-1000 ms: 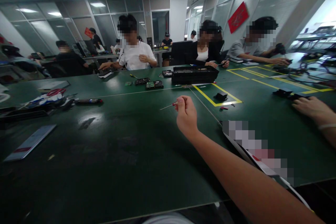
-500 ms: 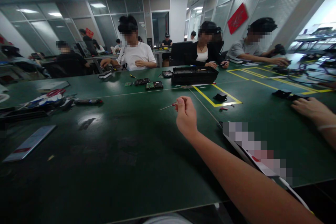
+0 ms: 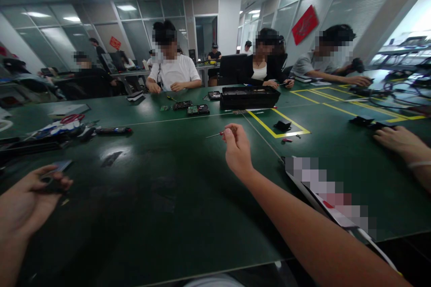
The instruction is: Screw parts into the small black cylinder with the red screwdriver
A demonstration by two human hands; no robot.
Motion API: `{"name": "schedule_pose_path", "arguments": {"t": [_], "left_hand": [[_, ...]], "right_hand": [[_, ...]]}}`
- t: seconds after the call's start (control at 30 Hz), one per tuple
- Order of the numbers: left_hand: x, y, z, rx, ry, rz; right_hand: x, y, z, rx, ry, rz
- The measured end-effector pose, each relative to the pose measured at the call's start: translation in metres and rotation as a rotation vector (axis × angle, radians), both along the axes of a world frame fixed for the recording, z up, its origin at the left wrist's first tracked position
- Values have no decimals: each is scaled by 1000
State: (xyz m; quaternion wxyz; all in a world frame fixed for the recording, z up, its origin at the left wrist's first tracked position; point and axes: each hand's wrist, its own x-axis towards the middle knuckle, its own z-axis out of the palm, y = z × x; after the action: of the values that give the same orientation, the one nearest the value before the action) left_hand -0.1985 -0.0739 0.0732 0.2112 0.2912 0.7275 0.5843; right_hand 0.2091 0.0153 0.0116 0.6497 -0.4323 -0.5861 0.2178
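Observation:
My right hand (image 3: pixel 238 150) is raised over the middle of the green table (image 3: pixel 141 215), its fingers closed round a small screwdriver (image 3: pixel 214 136) whose thin shaft points left. At the left edge, my left hand (image 3: pixel 37 193) has its palm turned up and its fingers curled around a small dark object (image 3: pixel 50 184) that I cannot make out. The phone (image 3: pixel 63 165) lies on the table behind my left hand, which hides most of it.
Circuit boards (image 3: pixel 198 109) and a black bin (image 3: pixel 249 97) stand at the far side. Tools and bags (image 3: pixel 60 128) lie left. At right are a white sheet-like object (image 3: pixel 336 215) and a person's hand (image 3: pixel 400 143). People sit opposite.
My left hand has come into view from the left, over the phone. My right hand has barely moved. The person opposite in white has brought their hands closer together.

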Motion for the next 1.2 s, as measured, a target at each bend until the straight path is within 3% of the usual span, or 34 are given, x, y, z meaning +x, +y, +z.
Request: {"name": "schedule_pose_path", "arguments": {"t": [0.07, 0.2, 0.4, 0.53, 0.67, 0.77, 1.2], "left_hand": [[15, 15, -10, 98, -214, -114], [75, 51, -24, 111, -258, -433], [175, 83, -40, 136, 73, -834], [213, 91, -66, 98, 408, -908], [220, 90, -90, 77, 533, -1049], [213, 89, -97, 113, 593, -1116], [208, 92, -98, 182, 508, -961]], "right_hand": [[0, -1, 1, -17, -16, 5], [1, -4, 5, -33, -71, -23], [1, -7, 11, -43, -152, -69], [1, -6, 10, -21, -177, -101], [0, -6, 9, -7, -180, -96], [-1, -8, 9, 8, -178, -76], [-2, -11, 10, 27, -162, 19]]}}
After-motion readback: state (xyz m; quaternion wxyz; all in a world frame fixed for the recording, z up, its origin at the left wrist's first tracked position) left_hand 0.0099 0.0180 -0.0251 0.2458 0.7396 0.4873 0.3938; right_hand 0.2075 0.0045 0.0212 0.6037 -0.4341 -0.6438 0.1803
